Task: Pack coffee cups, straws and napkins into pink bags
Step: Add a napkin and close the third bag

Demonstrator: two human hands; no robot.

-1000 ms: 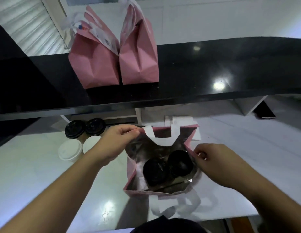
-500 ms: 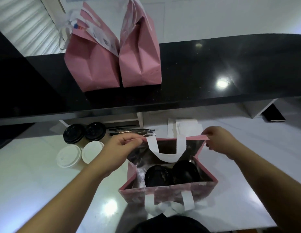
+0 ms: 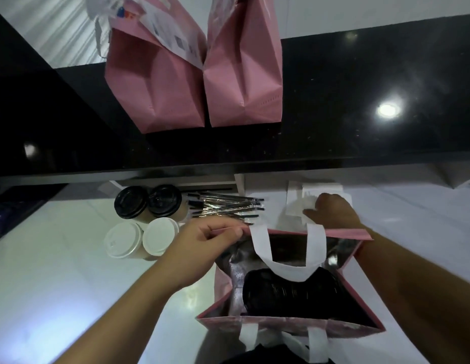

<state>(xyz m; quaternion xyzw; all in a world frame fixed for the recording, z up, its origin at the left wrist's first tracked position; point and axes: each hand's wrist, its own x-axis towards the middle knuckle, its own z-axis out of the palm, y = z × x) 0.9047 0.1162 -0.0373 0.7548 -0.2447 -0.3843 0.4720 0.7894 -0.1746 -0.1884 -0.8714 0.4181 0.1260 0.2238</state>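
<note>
On the white counter we see the open pink bag near us, two dark-lidded cups blurred inside. Our left hand pinches its far rim; our right hand grips napkins beyond. Next we judge they drop in; straws wait far left.

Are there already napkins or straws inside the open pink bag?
No, the open pink bag shows only black-lidded cups; the straws and napkins lie outside it.

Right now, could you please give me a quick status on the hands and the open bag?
Left hand pinching open bag rim. Right hand on napkins behind it. Black-lidded cups inside; straws still out.
</note>
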